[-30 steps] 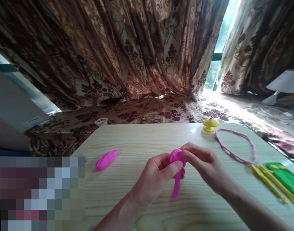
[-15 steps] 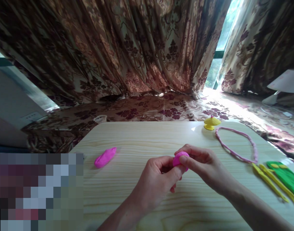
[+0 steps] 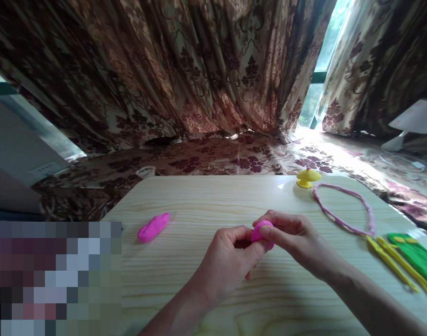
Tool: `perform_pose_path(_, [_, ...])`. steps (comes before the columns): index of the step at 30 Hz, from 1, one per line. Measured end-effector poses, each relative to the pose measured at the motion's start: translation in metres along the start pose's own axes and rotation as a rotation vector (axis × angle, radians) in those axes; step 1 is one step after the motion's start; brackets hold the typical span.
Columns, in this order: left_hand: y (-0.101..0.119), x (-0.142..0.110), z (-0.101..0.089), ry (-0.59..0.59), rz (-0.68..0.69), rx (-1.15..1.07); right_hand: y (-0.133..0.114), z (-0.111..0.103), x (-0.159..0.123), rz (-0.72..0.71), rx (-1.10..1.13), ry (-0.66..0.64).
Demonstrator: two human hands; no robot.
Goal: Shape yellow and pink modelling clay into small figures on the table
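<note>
A small, flattened round piece of bright pink modelling clay is pinched between both hands above the middle of the table. My left hand grips its lower left edge with thumb and fingers. From the right, my right hand presses its thumb on the face of the piece, with the fingers behind. Parts of the clay are hidden by the thumbs. A longer lump of pink clay lies on the table to the left, apart from both hands.
On the wood-grain table, a yellow clay piece on a foot stands at the back right. Nearby lie a pink twisted clay loop, yellow clay tools or strips and a green slab. A lamp stands beyond.
Both hands keep nearly the same place and grip on the pink clay. The left hand's lower fingers have shifted slightly.
</note>
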State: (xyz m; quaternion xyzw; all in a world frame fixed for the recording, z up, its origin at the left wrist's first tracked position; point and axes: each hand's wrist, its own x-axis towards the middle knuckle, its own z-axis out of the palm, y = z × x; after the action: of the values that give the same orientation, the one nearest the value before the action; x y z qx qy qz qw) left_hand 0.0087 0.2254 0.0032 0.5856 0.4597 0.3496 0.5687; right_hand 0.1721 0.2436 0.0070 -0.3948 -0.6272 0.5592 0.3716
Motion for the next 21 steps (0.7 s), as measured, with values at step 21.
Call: perform_pose_path(21, [0.0002,-0.0018,0.0036,-0.058,-0.02,-0.029,0.0045,0.0004,0.0003,-0.035,-0.041,0.035])
